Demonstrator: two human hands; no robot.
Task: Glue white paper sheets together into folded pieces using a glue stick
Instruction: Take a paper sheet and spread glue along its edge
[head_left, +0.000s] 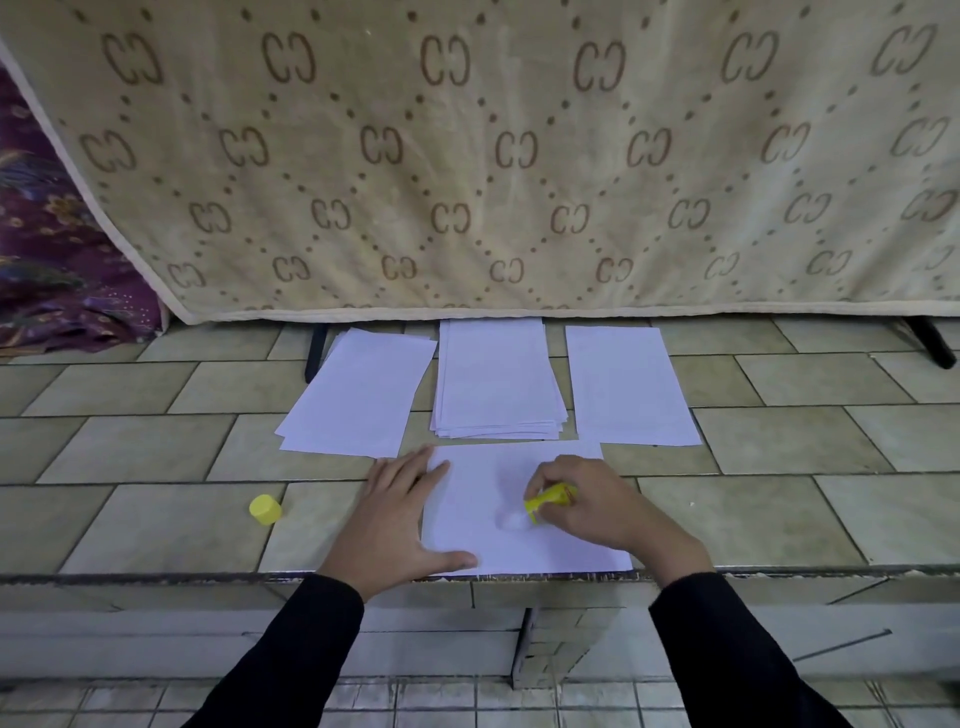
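A white paper sheet (483, 499) lies flat at the near edge of the tiled ledge. My left hand (397, 519) rests flat on its left edge, fingers spread and straight. My right hand (597, 506) grips a yellow glue stick (550, 498), tilted with its tip down on the sheet's middle. The glue stick's yellow cap (265, 509) lies loose on the tiles to the left. Behind the sheet lie three lots of white paper: a small pile (358, 392) at the left, a thicker stack (496, 382) in the middle, and a single piece (626, 384) at the right.
The tiled ledge (156, 457) drops off at its front edge just below my wrists. A beige patterned blanket (493, 156) hangs behind the papers, with dark legs (932, 343) showing under it. Purple cloth (47, 260) lies at the far left.
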